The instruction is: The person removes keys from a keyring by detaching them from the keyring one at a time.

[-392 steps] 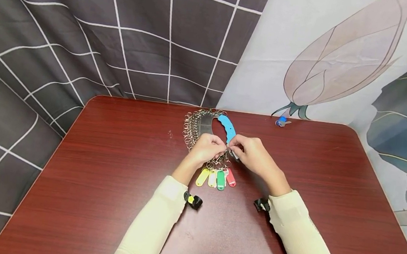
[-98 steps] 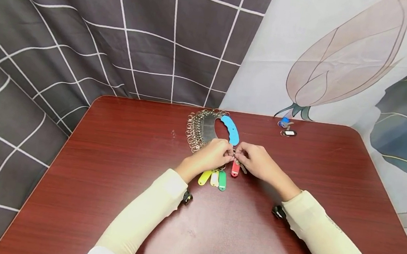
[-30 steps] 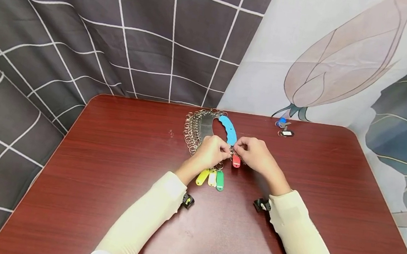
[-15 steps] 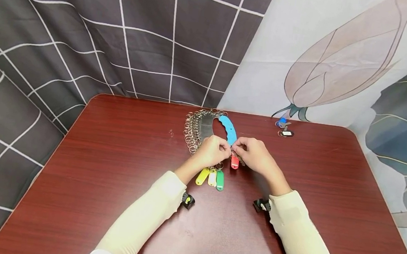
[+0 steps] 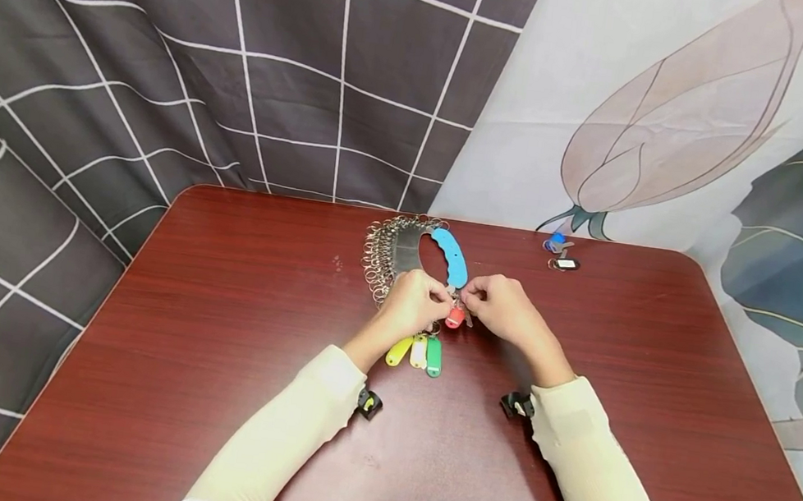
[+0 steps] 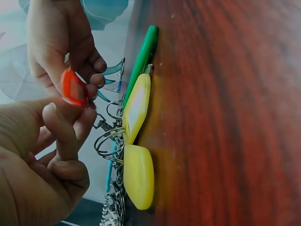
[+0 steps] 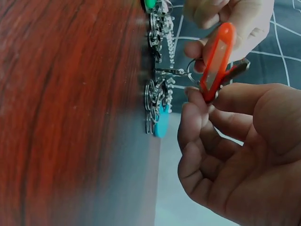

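Both hands meet over a curved grey key carrier with a blue handle [image 5: 451, 258], hung with several rings and clips. My left hand [image 5: 414, 297] pinches a small metal ring [image 7: 192, 70] with thumb and fingertips. The thumb and fingertips of my right hand [image 5: 503, 303] pinch the ring end of a red key tag [image 7: 218, 61], which has a metal key [image 7: 242, 68] beside it. Below the hands hang a yellow tag [image 6: 138, 176], a yellow tag with a white label [image 6: 136, 108] and a green tag [image 6: 141, 63]. The fingers partly hide the join of ring and clip.
At the table's back right lie a blue key tag [image 5: 555, 242] with a key and a black key tag [image 5: 565, 263] with a white label. The red-brown table [image 5: 217, 304] extends around the arms. Curtains [image 5: 381, 99] hang behind it.
The black key tag has appeared at the back right since the earliest frame. The red tag has risen from beside the green tag to between the hands; lately it has swung slightly left.
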Available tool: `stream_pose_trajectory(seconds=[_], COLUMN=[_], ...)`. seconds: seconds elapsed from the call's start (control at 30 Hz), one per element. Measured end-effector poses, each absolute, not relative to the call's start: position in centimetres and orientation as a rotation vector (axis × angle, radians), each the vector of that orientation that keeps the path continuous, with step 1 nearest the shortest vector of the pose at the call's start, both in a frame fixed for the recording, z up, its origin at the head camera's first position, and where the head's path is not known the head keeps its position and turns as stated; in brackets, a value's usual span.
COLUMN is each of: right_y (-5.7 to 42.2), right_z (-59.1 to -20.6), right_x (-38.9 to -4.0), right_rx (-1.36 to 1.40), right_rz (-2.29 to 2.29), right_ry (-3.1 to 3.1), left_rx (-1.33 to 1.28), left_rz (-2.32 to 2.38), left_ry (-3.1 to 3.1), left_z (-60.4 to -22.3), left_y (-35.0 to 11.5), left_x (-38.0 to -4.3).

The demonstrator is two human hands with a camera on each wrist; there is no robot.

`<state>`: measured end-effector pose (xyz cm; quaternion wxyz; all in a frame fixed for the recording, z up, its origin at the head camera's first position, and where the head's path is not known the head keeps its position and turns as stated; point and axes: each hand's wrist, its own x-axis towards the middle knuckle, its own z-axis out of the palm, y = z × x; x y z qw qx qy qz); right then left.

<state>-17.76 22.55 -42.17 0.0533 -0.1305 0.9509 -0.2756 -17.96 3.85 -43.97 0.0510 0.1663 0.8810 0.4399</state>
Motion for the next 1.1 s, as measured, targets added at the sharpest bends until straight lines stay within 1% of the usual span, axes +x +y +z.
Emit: stream_pose_trajectory(seconds=[0.27,0.37,0.57,0.8,1.1], right_y=[22.5,22.5,22.4,22.3,22.5], right_z=[-42.3,-42.3,-42.2,-42.0,-41.9], right_x=[-17.7,-17.7,-17.6,-17.6,-17.5], right_rx=[-0.401,-0.416,-0.43,-0.419,-0.411], right_rz=[-0.877,-0.891,-0.935,-0.944,-0.952], right_ry=[2.859,2.868,2.843,2.83,2.803], left_rx=[0.529,0.503,0.369,0.411,0.347], left_rz=[1.331,1.368,1.388,1.435,1.537], left_ry=[2.638,2.589,2.464,2.425,2.37], left_z=[-44.3,-44.4,-44.5,-44.4,-44.3], left_y=[3.6,3.4,3.5,3.6,3.9], left_x=[-17.7,-17.9,-18.6,-18.9,-18.7])
